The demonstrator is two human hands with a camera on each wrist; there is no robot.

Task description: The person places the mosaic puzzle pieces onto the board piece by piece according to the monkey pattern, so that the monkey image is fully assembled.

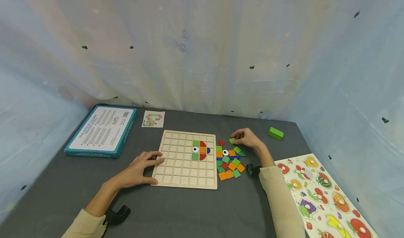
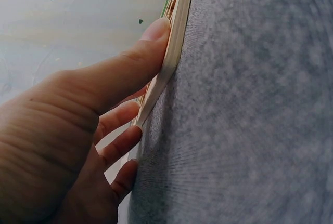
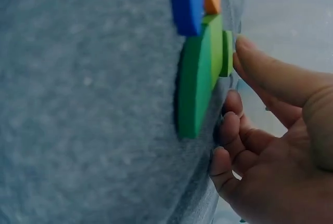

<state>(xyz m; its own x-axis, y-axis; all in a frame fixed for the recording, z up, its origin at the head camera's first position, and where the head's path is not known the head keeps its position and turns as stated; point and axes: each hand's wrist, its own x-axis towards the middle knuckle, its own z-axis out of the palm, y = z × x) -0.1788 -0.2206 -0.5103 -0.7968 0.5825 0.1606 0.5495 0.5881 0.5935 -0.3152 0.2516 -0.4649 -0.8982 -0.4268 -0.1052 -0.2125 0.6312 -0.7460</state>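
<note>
The left hand (image 1: 140,169) rests at the left edge of the wooden board (image 1: 180,160) on the dark worktop (image 1: 189,211), its grip spread, thumb on the near corner. To the board's right, the right hand (image 1: 248,138) has its grip pinching a green square (image 1: 231,140) at the far end of the loose pieces (image 1: 232,166). A card (image 1: 153,119) lies beyond the board, beside a box (image 1: 101,129).

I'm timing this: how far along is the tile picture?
Early, seemingly. Done: a tile cluster on the wooden grid board. In hand: a green tile, apparently pinched by the right hand. Remaining: probably more loose tiles, since the pattern card shows a fuller figure.
</note>
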